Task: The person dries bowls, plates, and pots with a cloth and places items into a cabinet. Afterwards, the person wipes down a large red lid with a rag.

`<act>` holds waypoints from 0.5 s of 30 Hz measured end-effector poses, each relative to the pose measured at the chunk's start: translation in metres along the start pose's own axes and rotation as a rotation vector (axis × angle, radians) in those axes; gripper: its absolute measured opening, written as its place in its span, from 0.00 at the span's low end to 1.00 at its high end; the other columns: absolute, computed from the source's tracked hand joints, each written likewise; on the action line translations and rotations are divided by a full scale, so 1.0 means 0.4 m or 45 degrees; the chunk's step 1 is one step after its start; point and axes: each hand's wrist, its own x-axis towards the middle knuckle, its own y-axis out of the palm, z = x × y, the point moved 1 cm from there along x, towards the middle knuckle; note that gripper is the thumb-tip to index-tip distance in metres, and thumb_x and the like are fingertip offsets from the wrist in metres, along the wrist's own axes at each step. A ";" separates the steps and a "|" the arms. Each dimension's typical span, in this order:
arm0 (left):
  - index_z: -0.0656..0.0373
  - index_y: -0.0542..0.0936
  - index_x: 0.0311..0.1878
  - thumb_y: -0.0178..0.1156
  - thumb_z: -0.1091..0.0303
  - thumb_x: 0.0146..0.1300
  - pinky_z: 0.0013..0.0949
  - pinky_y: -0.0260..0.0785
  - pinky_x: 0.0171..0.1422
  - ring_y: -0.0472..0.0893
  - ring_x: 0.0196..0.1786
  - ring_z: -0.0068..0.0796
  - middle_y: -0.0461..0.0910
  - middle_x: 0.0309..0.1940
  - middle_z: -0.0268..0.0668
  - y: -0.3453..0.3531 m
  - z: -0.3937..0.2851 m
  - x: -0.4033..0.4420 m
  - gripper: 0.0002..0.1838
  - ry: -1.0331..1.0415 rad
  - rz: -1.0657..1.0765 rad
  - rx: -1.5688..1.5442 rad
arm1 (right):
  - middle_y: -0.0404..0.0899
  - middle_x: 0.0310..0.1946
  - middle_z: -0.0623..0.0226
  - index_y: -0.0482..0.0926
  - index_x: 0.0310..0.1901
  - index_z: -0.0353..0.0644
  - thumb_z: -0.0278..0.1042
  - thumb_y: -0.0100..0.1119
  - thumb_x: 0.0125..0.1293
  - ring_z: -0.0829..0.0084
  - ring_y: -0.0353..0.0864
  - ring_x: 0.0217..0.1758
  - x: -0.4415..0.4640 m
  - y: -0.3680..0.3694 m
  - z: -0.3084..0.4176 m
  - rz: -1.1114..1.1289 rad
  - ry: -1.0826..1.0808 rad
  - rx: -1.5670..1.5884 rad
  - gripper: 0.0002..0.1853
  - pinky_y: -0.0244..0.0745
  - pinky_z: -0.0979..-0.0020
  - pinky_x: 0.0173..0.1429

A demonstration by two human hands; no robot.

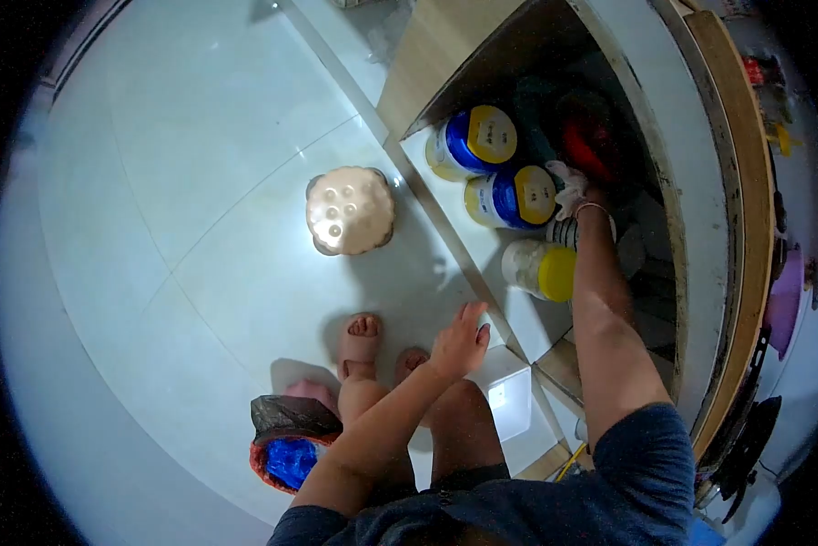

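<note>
My right hand [595, 195] reaches into a dark, open cabinet, a thin bracelet at its wrist. Its fingers are closed on a crumpled white cloth [568, 188], beside a blue-and-yellow-lidded jar [516, 197]. A similar jar [474, 142] stands behind that one. Nearer me is a clear jar with a yellow lid [555, 273], and a striped round container [565, 232] lies partly under my wrist. My left hand [462, 346] hovers over my knee near the cabinet's lower edge, fingers apart, holding nothing.
A beige scalloped stool [351, 211] stands on the tiled floor. By my feet is a bag [291, 420] with blue contents. A white plastic bin [509, 400] sits by my knee. The counter edge [746, 209] curves along the right, above the cabinet; red material [591, 146] lies deeper inside.
</note>
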 end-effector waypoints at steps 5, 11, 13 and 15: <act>0.58 0.61 0.51 0.51 0.69 0.54 0.44 0.67 0.39 0.74 0.37 0.48 0.67 0.46 0.49 0.007 0.010 -0.014 0.20 -0.030 0.022 0.053 | 0.74 0.40 0.62 0.72 0.44 0.42 0.41 0.48 0.59 0.65 0.72 0.41 -0.026 -0.042 -0.037 -0.004 -0.011 -0.053 0.15 0.69 0.69 0.46; 0.57 0.62 0.52 0.49 0.69 0.53 0.46 0.66 0.44 0.73 0.41 0.51 0.70 0.44 0.48 0.011 0.037 -0.099 0.21 -0.084 0.087 0.192 | 0.75 0.36 0.65 0.73 0.40 0.43 0.45 0.52 0.56 0.68 0.74 0.35 -0.231 -0.136 -0.187 0.415 0.226 0.236 0.15 0.71 0.69 0.38; 0.56 0.63 0.51 0.48 0.67 0.53 0.47 0.65 0.46 0.72 0.42 0.52 0.72 0.41 0.48 -0.022 0.006 -0.141 0.20 -0.273 0.255 0.235 | 0.75 0.33 0.66 0.74 0.37 0.44 0.46 0.53 0.56 0.69 0.74 0.32 -0.372 -0.177 -0.215 0.518 0.417 0.201 0.14 0.72 0.69 0.36; 0.58 0.66 0.47 0.48 0.66 0.53 0.46 0.65 0.47 0.73 0.44 0.50 0.73 0.41 0.49 -0.102 -0.079 -0.180 0.17 -0.456 0.391 0.415 | 0.76 0.28 0.68 0.75 0.35 0.46 0.47 0.54 0.54 0.70 0.75 0.29 -0.617 -0.177 -0.172 0.537 0.433 -0.022 0.14 0.72 0.70 0.34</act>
